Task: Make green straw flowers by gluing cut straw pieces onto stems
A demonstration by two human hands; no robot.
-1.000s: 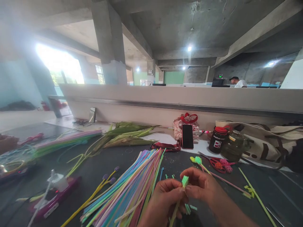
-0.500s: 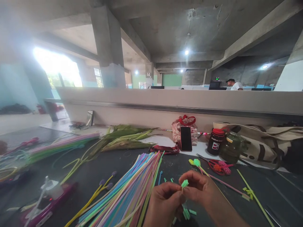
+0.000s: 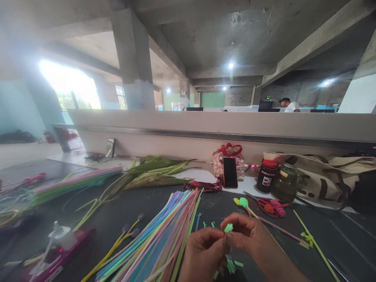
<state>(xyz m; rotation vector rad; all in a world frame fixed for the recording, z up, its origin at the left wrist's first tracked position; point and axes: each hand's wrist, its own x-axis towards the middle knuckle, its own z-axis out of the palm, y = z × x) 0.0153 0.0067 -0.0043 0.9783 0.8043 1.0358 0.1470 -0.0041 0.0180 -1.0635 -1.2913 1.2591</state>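
My left hand (image 3: 201, 250) and my right hand (image 3: 254, 239) meet low in the view, fingertips almost touching. Both pinch a small light-green folded straw piece (image 3: 228, 227), whose top pokes out between the fingers; its lower part is hidden. Below them, short cut green straw pieces (image 3: 231, 266) lie on the dark table mat. A large bundle of long pastel straws (image 3: 158, 239) stretches beside my left hand. Beyond my right hand lies a straw stem with a green and yellow head (image 3: 243, 202).
Scissors with red handles (image 3: 266, 206) lie at right near pink and orange straw knots (image 3: 277, 207). Behind stand a phone (image 3: 230, 172), a dark red-lidded bottle (image 3: 266, 176) and a jar (image 3: 284, 183). Corn husks (image 3: 158, 170) and a purple device (image 3: 63, 250) are left.
The view has shifted very slightly. Both hands keep their pinch on the green straw piece, with hardly any movement.
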